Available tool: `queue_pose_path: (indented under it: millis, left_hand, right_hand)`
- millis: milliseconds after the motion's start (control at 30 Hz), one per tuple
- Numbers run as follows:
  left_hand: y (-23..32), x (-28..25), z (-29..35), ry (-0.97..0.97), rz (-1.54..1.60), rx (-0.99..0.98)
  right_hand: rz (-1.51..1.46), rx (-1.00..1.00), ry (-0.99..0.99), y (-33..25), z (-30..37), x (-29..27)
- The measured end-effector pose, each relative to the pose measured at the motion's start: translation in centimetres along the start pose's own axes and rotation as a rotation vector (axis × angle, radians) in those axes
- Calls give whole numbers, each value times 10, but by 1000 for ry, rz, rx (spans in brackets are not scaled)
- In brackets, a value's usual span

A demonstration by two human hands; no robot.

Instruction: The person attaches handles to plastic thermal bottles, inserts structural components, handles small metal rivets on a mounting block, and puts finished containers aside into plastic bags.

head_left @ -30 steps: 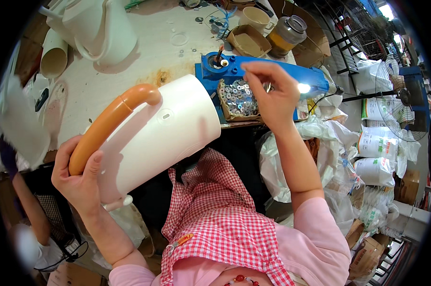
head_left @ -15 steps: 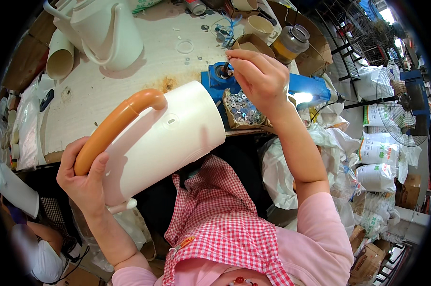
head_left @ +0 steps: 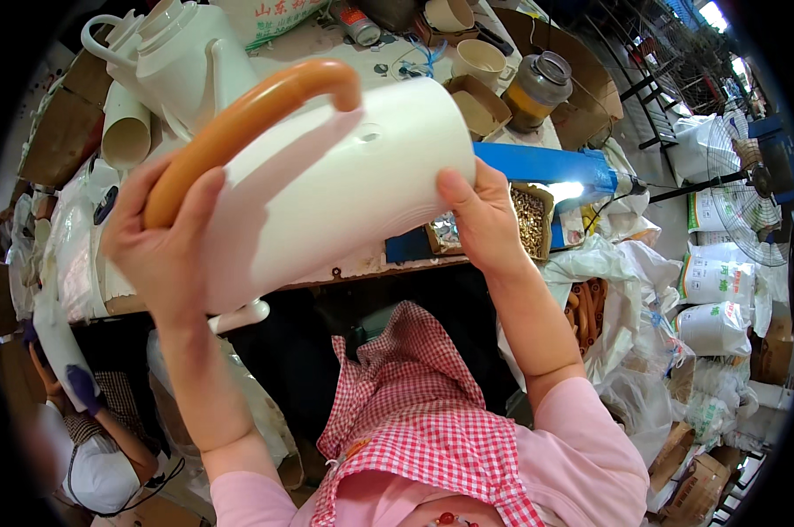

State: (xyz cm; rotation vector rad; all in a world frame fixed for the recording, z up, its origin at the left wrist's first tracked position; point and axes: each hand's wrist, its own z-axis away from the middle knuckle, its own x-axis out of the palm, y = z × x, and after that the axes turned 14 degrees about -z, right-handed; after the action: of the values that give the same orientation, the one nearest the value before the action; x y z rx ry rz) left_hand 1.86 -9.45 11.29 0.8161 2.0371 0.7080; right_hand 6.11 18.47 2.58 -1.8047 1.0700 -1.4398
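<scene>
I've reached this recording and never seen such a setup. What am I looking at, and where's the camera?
There is no robot here: a person works with two bare hands, seen from above by a wide fisheye camera worn on the head, which bends straight edges. The left hand grips the orange handle of a white vessel; the right hand touches its right end, some fingers hidden. On the table are white pitchers, a cream mug, a jar and a blue machine. The purple-gloved hand is another person's.
</scene>
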Motion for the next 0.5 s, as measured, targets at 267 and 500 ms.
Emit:
queue_pose_path:
  millis: [267,500]
  left_hand:
    - [3,54,-4,-97,67,93]
    - [2,60,-10,-123,19,73]
  right_hand:
    - [-35,-36,100,4,4,-38]
    - [-10,7,133,5,4,-36]
